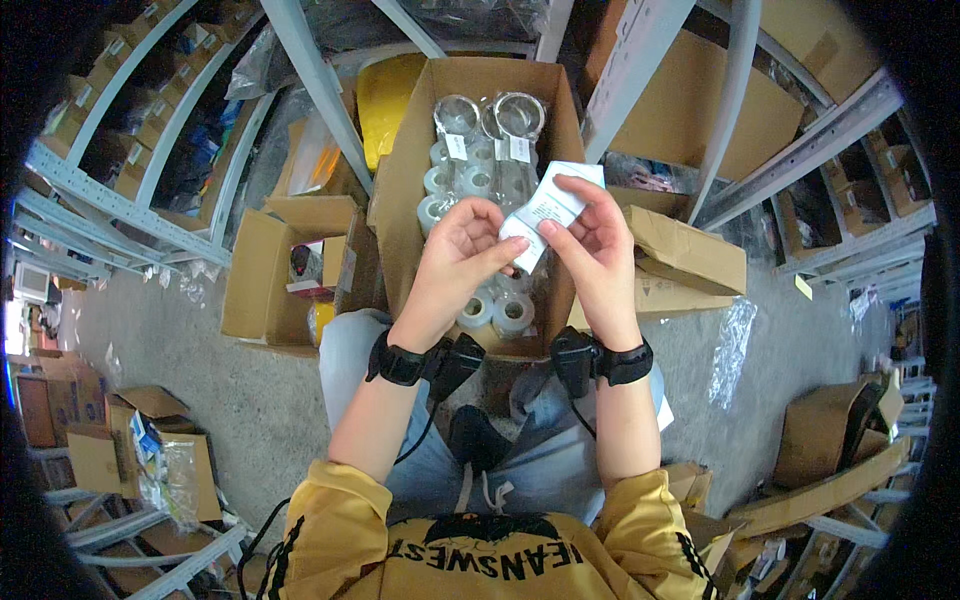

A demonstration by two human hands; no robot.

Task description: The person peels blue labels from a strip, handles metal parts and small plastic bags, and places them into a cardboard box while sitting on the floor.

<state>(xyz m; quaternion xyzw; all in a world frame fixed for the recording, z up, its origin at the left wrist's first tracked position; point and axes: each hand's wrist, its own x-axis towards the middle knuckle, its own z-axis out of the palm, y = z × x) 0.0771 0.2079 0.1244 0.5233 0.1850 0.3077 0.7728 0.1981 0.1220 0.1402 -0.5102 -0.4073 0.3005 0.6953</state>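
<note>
Both hands grip one white strip of printed labels [553, 210], held above a large open cardboard box [405, 150]. My left hand [469, 251] pinches its lower end between thumb and fingers. Higher up, the thumb and fingers of my right hand [596, 247] hold the same strip, which bends between them. Inside the box lie several translucent rolls [478, 180], probably tape or film. On top of them are clear-bagged round items with shiny rims [519, 116], bearing small white tags [519, 148]. My hands hide part of the contents.
A smaller open carton [259, 274] stands left of the large box, with a boxed item [319, 266] inside. Flattened cardboard [686, 251] lies to the right. Metal shelf posts [637, 75] rise close behind. Clear plastic film [731, 352] lies on the concrete floor [277, 412].
</note>
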